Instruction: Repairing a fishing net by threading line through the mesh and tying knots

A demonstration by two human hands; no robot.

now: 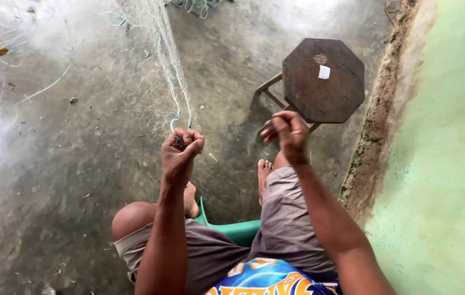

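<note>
Left hand (pixel 182 147) fisted tight on the fishing net (pixel 156 60), which runs taut toward 11 o'clock (likely tensioned for working); right hand (pixel 288 133) pinched nearly closed, contents too fine to tell. Octagonal wooden stool (pixel 331 87) at 1 o'clock, within reach.

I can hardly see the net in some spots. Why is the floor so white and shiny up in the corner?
In the head view, daylight glares off the concrete floor at the upper left, washing out the thin fishing net there; the left hand gripping the net looks sharp, the right hand is slightly blurred, and the wooden stool casts a soft shadow.
</note>
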